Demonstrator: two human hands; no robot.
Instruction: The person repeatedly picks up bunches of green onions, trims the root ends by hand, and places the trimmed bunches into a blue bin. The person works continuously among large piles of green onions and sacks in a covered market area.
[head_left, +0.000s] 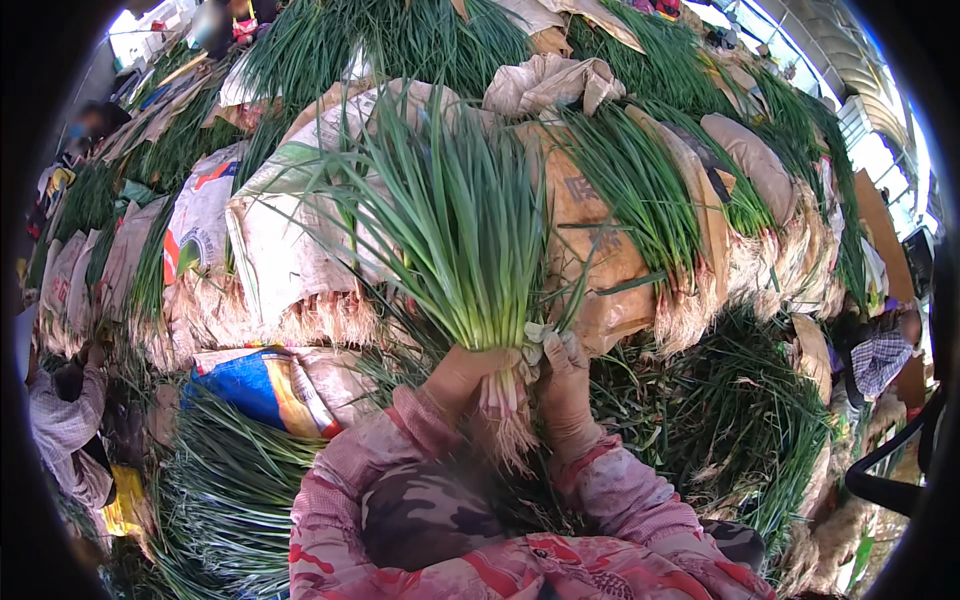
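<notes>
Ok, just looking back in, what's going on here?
A person holds a bunch of green-leaved stalks upright, leaves fanned upward and pale roots hanging below. The left hand grips the lower stems; the right hand is beside them at a pale scrap, its hold unclear. Beyond, more bunches lie partly under sacks. Loose greens lie to the right.

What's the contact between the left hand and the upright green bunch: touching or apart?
Touching. The head view shows the left hand gripping the green bunch at its pale lower stalks, above the roots.
</notes>
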